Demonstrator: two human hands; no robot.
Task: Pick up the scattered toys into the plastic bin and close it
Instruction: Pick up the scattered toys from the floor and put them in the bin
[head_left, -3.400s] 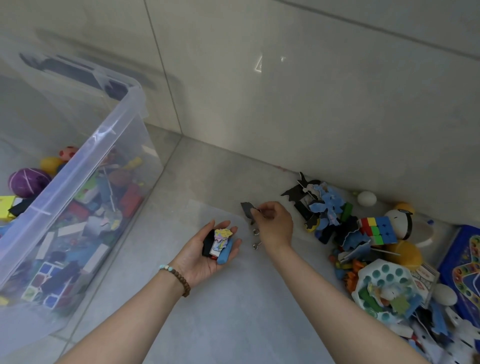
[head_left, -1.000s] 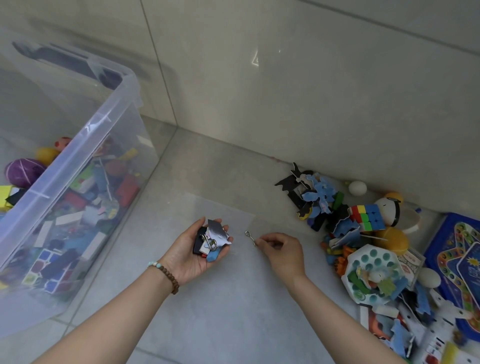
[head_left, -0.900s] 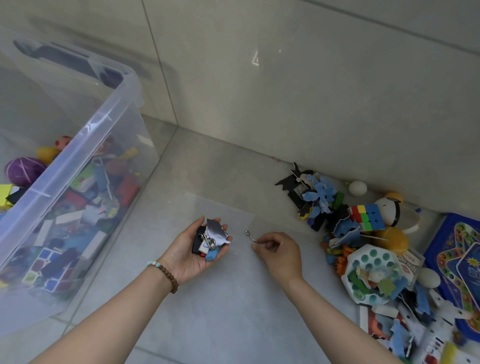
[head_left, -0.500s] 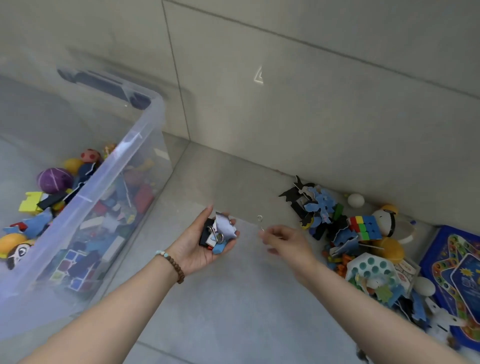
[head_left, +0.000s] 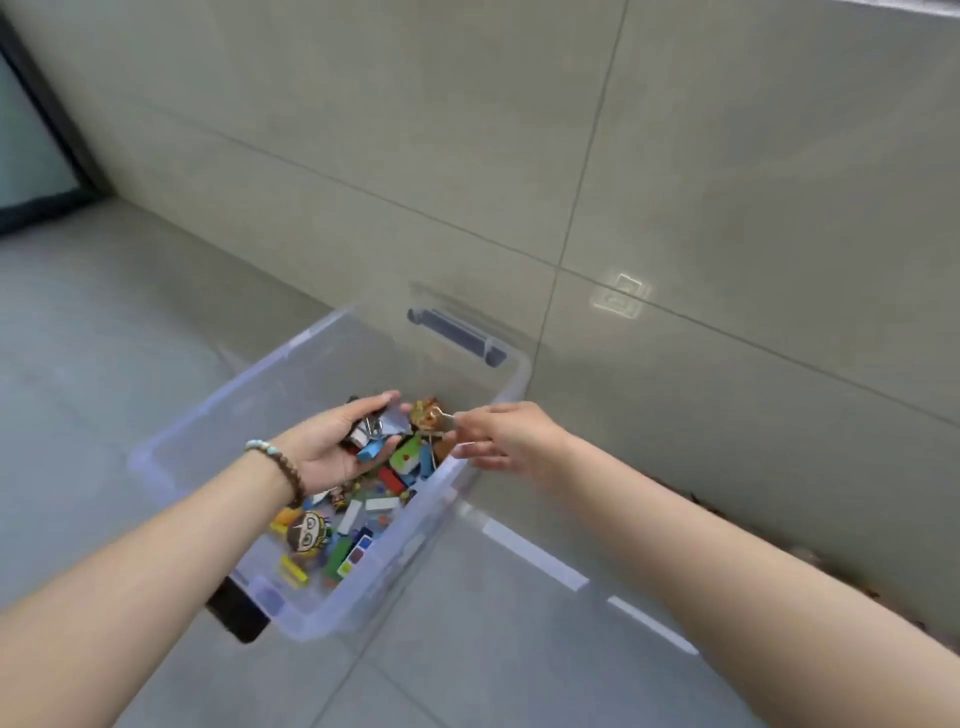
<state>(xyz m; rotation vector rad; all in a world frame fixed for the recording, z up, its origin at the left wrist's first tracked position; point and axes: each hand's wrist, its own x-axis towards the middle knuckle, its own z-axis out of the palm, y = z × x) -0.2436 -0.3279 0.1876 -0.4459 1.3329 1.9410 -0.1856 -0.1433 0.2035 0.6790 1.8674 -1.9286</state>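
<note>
Our hands are close but apart over the clear bin (head_left: 363, 605) on the floor (head_left: 104, 338). Our left hand (head_left: 324, 449) cups a pile of little toys (head_left: 376, 431). Our right hand (head_left: 511, 436) pinches a small metal hook (head_left: 445, 414).

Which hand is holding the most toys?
The left hand, with the bracelet: it cups a heap of small toys over the bin. The right hand pinches only one tiny metal hook.
</note>
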